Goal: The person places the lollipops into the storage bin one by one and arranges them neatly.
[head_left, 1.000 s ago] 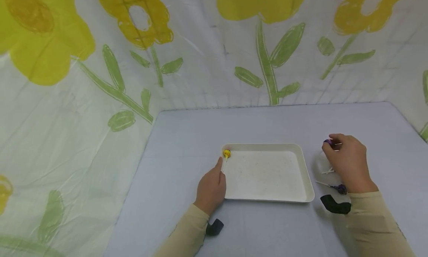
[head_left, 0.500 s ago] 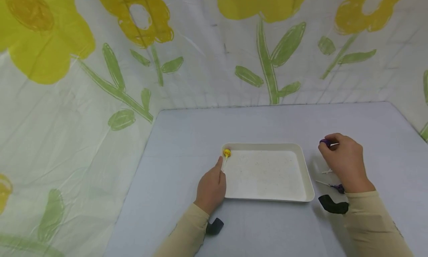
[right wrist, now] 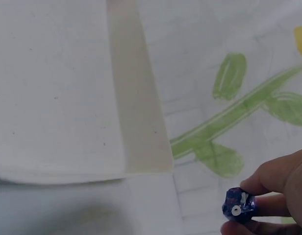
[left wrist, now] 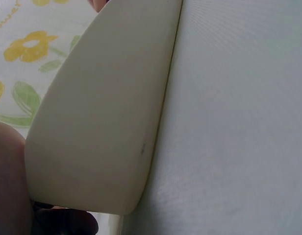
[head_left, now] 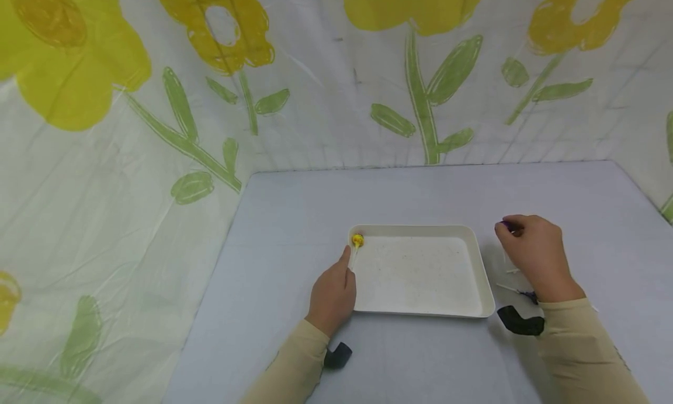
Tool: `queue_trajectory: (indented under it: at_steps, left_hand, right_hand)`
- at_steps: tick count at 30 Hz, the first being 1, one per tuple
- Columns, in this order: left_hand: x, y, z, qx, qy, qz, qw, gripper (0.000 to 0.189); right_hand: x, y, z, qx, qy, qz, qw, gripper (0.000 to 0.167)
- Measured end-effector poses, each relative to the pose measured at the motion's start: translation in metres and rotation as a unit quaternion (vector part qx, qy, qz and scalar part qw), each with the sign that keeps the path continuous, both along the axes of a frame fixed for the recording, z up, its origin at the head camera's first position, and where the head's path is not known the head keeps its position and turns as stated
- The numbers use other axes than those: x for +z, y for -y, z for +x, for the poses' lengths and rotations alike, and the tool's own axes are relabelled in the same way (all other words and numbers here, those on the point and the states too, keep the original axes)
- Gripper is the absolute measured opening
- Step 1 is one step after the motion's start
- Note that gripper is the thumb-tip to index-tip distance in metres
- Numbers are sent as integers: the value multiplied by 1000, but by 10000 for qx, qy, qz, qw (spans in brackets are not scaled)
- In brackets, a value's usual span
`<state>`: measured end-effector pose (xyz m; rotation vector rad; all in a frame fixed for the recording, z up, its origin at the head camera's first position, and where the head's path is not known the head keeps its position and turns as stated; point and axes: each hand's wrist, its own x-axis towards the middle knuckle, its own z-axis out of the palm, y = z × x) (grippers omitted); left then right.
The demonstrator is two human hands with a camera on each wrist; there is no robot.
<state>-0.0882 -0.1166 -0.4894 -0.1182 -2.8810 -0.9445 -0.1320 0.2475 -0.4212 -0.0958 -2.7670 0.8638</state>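
My left hand [head_left: 333, 293] grips the left wall of a shallow white tray [head_left: 420, 272] near its front corner. In the left wrist view the hand shows beside the tray wall [left wrist: 97, 112]. A yellow-wrapped lollipop [head_left: 357, 240] lies in the tray's back left corner, its stick pointing toward my left hand. To the right of the tray, my right hand [head_left: 536, 255] pinches a purple-wrapped lollipop [right wrist: 238, 205] by its head between thumb and fingertips. Below that hand, a dark purple lollipop [head_left: 527, 295] lies on the table, partly hidden by the wrist.
Another white stick [head_left: 512, 270] shows on the table [head_left: 294, 229] between the tray and my right hand. A cloth with printed yellow flowers [head_left: 336, 100] hangs behind the table and along its left side. Black straps [head_left: 520, 321] circle both wrists.
My right hand has moved left toward the tray with the purple lollipop, covering more of its head. My left hand and the tray have stayed in place.
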Motion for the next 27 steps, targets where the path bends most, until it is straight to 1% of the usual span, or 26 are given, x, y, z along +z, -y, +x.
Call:
queue_trajectory:
  at_steps: [8,13,16,24,27]
  left_hand:
    - [1,-1,1,-4,13,-20,10000,50]
    - [1,-1,1,-9,-48,-18,10000,50]
    - [1,0,1,-2,-57,4,10000,50]
    - [0,0,1,-34,-14,-28,10000,50]
    - [1,1,2,0,-15,3,10000,50]
  right_hand:
    - [2,10,2,238,8,-114,9997,38]
    - [1,15,-1,387,-94,-109,9991,35]
    - [0,20,-3,451,-77,-117,9989,34]
    - [2,36,-7,528,313,-220,9979,31]
    - [2,43,-9,560,440,-257,9971,32]
